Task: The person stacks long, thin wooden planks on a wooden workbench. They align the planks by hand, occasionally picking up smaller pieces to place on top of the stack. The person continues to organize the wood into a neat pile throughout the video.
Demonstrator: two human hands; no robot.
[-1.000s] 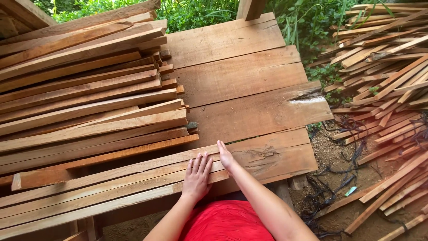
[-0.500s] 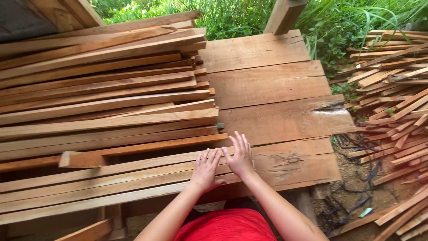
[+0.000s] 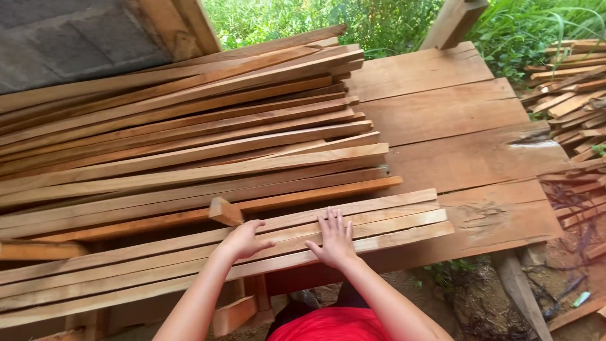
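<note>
Slats [image 3: 353,221] at bench [image 3: 505,215] front edge | L hand [image 3: 243,240] curled on top | R hand [image 3: 333,239] spread flat

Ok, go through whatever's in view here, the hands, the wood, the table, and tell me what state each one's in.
Left hand: fingers curled, resting on the near slats.
Right hand: open flat, fingers spread, pressing on the near slats.
Near slats: lying flat side by side, ends past the table edge.
Slat stack: piled lengthwise, ends uneven.
Plank table: right part bare, one board cracked.
Scrap pile: loose heap on the ground.
</note>
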